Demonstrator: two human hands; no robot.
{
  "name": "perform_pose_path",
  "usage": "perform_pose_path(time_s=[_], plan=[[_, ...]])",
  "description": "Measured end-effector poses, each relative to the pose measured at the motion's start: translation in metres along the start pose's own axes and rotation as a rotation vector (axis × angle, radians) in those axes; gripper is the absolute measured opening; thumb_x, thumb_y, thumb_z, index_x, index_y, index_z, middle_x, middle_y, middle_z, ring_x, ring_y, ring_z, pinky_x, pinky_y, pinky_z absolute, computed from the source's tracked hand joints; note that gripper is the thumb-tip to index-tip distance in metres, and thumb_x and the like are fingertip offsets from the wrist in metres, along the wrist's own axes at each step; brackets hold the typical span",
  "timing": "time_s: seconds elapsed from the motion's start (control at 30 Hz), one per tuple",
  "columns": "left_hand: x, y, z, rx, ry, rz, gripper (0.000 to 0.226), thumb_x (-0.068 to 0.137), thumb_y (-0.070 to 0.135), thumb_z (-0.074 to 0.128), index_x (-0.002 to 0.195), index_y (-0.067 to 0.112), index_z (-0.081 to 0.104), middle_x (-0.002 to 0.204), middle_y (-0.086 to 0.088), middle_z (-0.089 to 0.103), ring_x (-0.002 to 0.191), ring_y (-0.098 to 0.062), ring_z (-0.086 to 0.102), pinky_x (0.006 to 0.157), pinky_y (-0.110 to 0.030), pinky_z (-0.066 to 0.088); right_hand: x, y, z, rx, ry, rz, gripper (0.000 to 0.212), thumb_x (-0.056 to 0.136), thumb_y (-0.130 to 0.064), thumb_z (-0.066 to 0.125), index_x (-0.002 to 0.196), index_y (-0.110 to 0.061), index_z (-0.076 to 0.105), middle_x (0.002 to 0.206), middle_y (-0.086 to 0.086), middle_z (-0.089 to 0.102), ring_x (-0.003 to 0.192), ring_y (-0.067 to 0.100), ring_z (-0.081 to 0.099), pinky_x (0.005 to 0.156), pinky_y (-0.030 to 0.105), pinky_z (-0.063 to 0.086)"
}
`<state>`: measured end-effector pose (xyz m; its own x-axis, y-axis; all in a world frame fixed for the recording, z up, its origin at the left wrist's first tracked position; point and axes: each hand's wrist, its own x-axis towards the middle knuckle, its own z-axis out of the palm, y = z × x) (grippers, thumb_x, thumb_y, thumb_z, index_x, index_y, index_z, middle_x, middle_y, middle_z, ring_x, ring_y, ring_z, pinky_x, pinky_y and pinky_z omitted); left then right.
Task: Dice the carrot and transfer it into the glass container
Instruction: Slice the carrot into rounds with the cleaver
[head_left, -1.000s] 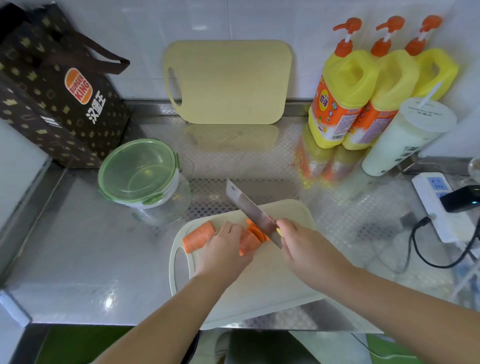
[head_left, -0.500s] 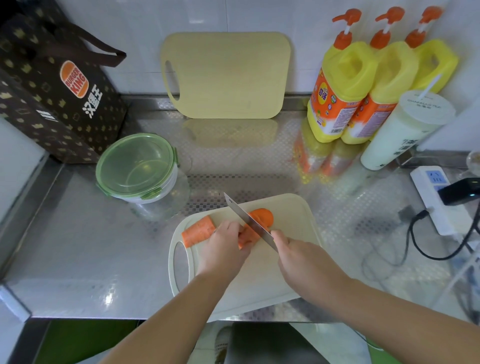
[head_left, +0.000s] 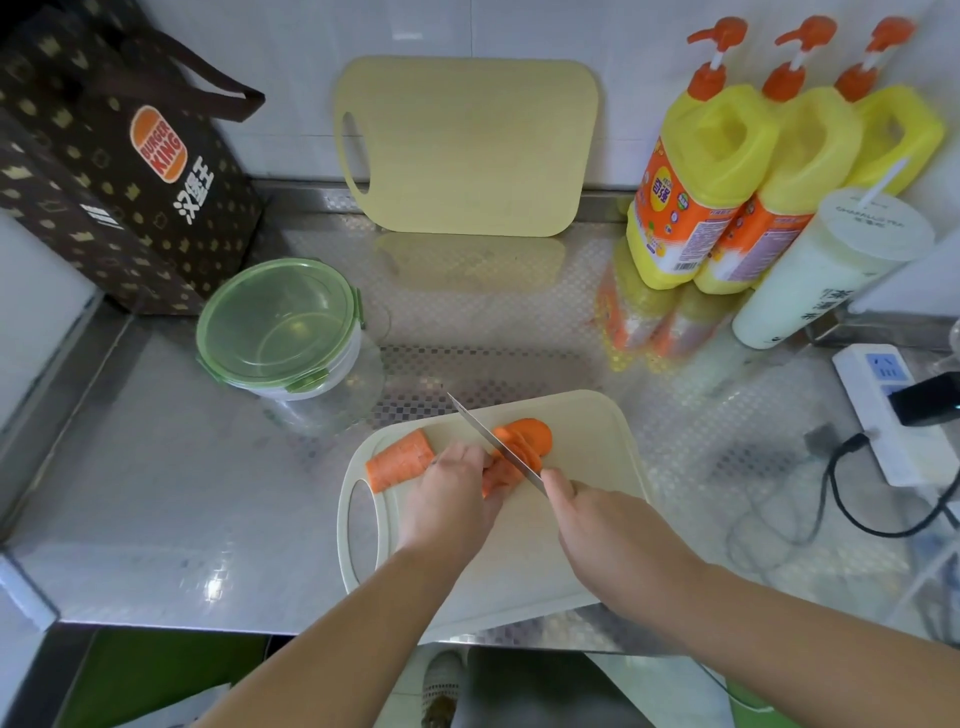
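Two pieces of carrot (head_left: 400, 460) lie on the pale cutting board (head_left: 592, 447). The left hand (head_left: 452, 499) holds one piece down with curled fingers. The right hand (head_left: 608, 535) grips the knife (head_left: 491, 441), fingers closed round its handle. The glass container (head_left: 280, 332), lid on, stands on the worktop (head_left: 156, 493) at ten o'clock from the board.

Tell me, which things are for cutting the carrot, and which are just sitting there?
For the job: carrot; knife, gripped by the right hand; left hand, holding the carrot; pale cutting board; glass container, its green lid on.

Just sitting there: yellow board against the wall; brown paper bag; yellow pump bottles; white drink cup; power strip.
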<state>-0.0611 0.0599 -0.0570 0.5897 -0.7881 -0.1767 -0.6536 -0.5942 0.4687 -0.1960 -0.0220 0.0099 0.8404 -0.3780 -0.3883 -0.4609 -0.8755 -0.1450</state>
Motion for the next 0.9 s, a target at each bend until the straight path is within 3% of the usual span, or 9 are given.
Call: perform_pose_path(time_s=[0.13, 0.3, 0.43, 0.53, 0.7, 0.9], plan=[[0.0, 0.001, 0.0, 0.002, 0.0, 0.004, 0.02, 0.091, 0.035, 0.056, 0.103, 0.018, 0.056, 0.105, 0.003, 0.055, 0.099, -0.015, 0.055, 0.072, -0.023, 0.04, 0.002, 0.001, 0.0, -0.005, -0.03, 0.01, 0.061, 0.099, -0.008, 0.039, 0.15, -0.012, 0.006, 0.11, 0.004, 0.06, 0.091, 0.015, 0.063, 0.078, 0.027, 0.05], [0.002, -0.002, 0.002, -0.017, -0.023, -0.019, 0.016, 0.09, 0.031, 0.057, 0.083, 0.023, 0.046, 0.092, 0.006, 0.049, 0.09, -0.017, 0.057, 0.063, -0.024, 0.034, 0.015, 0.004, 0.012, -0.079, -0.049, -0.016, 0.056, 0.101, -0.013, 0.036, 0.149, -0.012, 0.008, 0.106, 0.003, 0.062, 0.08, 0.013, 0.058, 0.076, 0.023, 0.049], [0.001, -0.002, 0.003, -0.016, -0.032, -0.013, 0.013, 0.09, 0.032, 0.057, 0.087, 0.021, 0.05, 0.098, 0.003, 0.053, 0.09, -0.019, 0.058, 0.064, -0.026, 0.036, 0.02, 0.006, 0.021, -0.099, -0.054, -0.007, 0.05, 0.1, -0.013, 0.037, 0.146, -0.011, 0.016, 0.101, 0.001, 0.063, 0.079, 0.013, 0.062, 0.074, 0.024, 0.053], [0.001, -0.001, 0.002, -0.016, -0.031, -0.005, 0.014, 0.09, 0.032, 0.056, 0.088, 0.022, 0.047, 0.1, 0.003, 0.053, 0.093, -0.018, 0.057, 0.066, -0.025, 0.035, 0.018, 0.007, 0.022, -0.068, -0.022, 0.011, 0.047, 0.101, -0.013, 0.035, 0.145, -0.011, 0.018, 0.096, 0.0, 0.06, 0.071, 0.011, 0.053, 0.061, 0.019, 0.043], [0.0, 0.0, 0.0, -0.026, -0.026, 0.01, 0.019, 0.091, 0.032, 0.057, 0.103, 0.017, 0.054, 0.109, 0.001, 0.054, 0.101, -0.018, 0.055, 0.078, -0.027, 0.044, -0.002, 0.008, 0.013, -0.075, -0.003, -0.026, 0.049, 0.102, -0.019, 0.036, 0.146, -0.013, 0.016, 0.11, 0.0, 0.059, 0.08, 0.012, 0.059, 0.075, 0.02, 0.048], [-0.001, -0.002, 0.001, -0.009, -0.033, 0.008, 0.022, 0.091, 0.034, 0.056, 0.104, 0.017, 0.054, 0.109, 0.001, 0.054, 0.102, -0.019, 0.055, 0.08, -0.03, 0.045, -0.011, 0.009, 0.007, -0.032, 0.017, -0.009, 0.048, 0.101, -0.022, 0.042, 0.143, -0.017, 0.021, 0.109, -0.002, 0.061, 0.085, 0.012, 0.064, 0.068, 0.018, 0.043]])
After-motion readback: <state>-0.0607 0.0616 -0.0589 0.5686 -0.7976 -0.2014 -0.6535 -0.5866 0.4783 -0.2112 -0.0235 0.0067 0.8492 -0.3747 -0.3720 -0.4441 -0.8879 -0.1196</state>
